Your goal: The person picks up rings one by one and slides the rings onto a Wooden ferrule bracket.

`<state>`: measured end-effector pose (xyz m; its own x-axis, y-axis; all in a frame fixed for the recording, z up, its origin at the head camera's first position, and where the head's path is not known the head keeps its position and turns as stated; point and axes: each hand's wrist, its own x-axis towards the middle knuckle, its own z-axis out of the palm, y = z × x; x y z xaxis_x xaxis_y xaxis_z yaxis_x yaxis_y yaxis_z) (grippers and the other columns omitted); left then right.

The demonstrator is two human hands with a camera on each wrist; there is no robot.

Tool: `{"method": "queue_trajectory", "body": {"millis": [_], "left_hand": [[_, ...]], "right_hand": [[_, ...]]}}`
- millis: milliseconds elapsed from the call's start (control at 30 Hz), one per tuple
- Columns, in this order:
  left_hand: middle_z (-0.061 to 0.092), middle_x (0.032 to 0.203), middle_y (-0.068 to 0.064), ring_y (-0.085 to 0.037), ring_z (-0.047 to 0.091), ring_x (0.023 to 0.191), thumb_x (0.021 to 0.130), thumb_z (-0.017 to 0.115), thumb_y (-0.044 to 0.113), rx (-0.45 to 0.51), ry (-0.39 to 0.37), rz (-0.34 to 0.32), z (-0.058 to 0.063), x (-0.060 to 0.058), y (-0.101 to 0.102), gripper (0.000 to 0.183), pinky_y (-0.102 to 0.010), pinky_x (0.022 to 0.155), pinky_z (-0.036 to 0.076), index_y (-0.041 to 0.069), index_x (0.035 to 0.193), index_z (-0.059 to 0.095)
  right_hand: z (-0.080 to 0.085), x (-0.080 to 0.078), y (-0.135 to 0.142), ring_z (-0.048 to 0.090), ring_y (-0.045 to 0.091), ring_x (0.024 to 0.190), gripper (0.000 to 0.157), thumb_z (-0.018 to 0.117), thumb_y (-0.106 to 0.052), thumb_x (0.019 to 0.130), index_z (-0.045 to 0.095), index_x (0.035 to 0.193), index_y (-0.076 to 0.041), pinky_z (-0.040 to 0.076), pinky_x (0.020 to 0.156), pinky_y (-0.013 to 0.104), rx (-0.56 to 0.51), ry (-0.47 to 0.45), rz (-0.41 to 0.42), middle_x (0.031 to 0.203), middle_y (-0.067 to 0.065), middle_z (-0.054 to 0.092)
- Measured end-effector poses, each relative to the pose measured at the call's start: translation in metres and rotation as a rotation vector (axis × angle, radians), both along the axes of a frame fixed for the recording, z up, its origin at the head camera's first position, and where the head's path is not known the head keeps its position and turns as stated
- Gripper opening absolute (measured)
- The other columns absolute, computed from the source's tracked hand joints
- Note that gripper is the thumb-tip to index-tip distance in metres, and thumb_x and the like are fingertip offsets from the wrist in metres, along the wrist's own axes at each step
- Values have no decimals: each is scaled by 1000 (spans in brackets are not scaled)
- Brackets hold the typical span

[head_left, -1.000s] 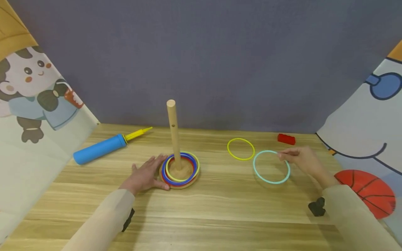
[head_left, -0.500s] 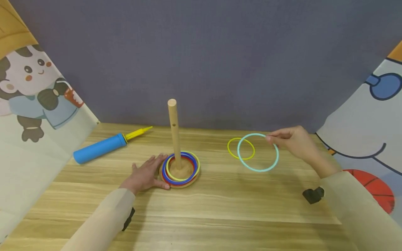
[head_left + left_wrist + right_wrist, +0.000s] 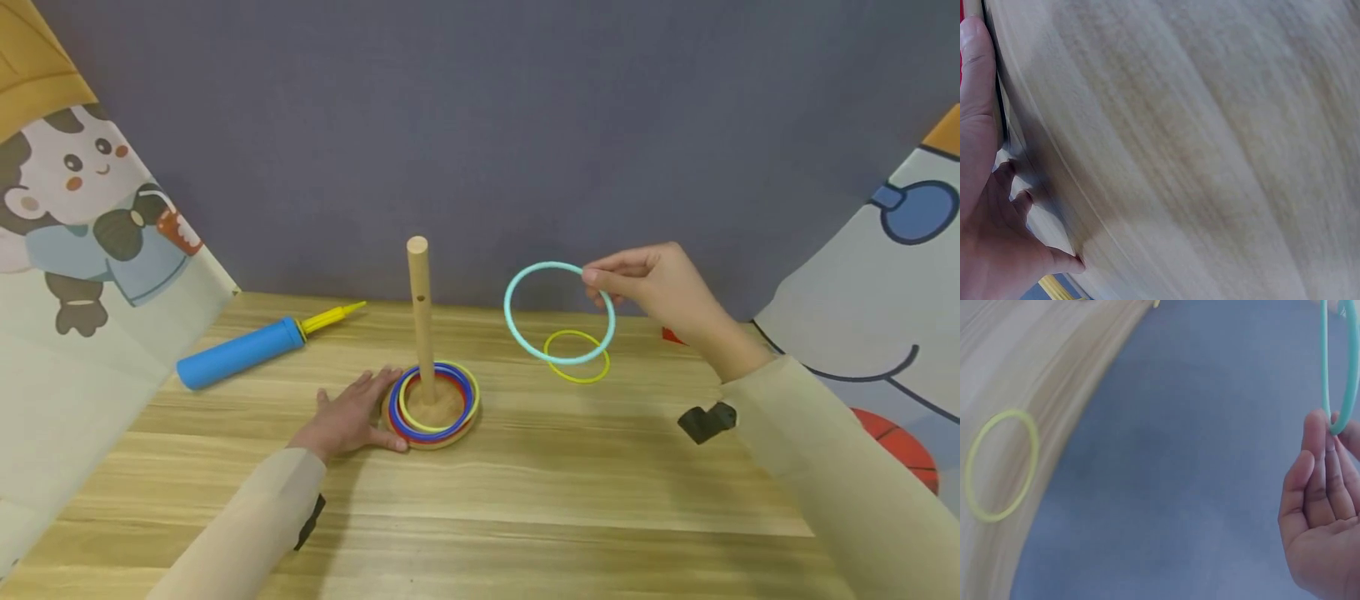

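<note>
In the head view my right hand (image 3: 660,287) pinches a light blue ring (image 3: 509,312) between thumb and fingertips at its right side. The ring is up in the air, tilted, right of the peg. My left hand (image 3: 348,417) lies spread on the table, thumb and index finger straight against the round wooden base of the ring-toss stand. From that base rises an upright wooden peg (image 3: 422,325). Around its foot lie a blue ring (image 3: 393,404), a yellow ring (image 3: 477,392) and red ring edges. The left wrist view shows the thumb (image 3: 975,81) along the base.
Another yellow ring (image 3: 608,364) lies on the table behind the held ring. A blue hand pump (image 3: 240,354) with a yellow nozzle is at the back left. A red block (image 3: 671,336) is partly hidden behind the right wrist. A grey partition (image 3: 480,150) closes off the back.
My right hand has lifted the light blue ring off the table area and carried it up and to the left, past the yellow ring. The left hand stays at the base.
</note>
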<state>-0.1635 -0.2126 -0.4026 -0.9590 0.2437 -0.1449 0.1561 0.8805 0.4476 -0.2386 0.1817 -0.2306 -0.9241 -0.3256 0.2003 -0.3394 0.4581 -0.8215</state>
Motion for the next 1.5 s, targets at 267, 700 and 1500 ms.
{"method": "queue_trajectory", "body": {"millis": [267, 700, 1500], "left_hand": [[24, 166, -18, -45, 21, 151, 68, 85, 61, -14, -11, -4, 0, -1, 2, 117, -89, 99, 7, 15, 160, 28], [25, 165, -18, -46, 23, 149, 68, 86, 60, -30, 8, -13, -1, 1, 0, 117, -90, 98, 9, 15, 160, 29], [24, 167, -14, -45, 21, 150, 68, 86, 60, -16, 6, 5, -2, -2, 0, 122, -89, 100, 6, 12, 161, 25]], "right_hand": [[22, -8, -41, 74, 16, 80, 27, 76, -28, 94, 79, 107, -4, 57, 69, 26, -65, 35, 4, 86, 1, 78], [22, -16, -105, 72, 13, 72, 21, 75, -15, 94, 77, 105, 3, 54, 64, 24, -245, -35, 55, 80, 4, 77], [-109, 2, -133, 72, 15, 69, 17, 73, -14, 95, 79, 100, 1, 53, 58, 23, 7, -33, 38, 80, 7, 77]]}}
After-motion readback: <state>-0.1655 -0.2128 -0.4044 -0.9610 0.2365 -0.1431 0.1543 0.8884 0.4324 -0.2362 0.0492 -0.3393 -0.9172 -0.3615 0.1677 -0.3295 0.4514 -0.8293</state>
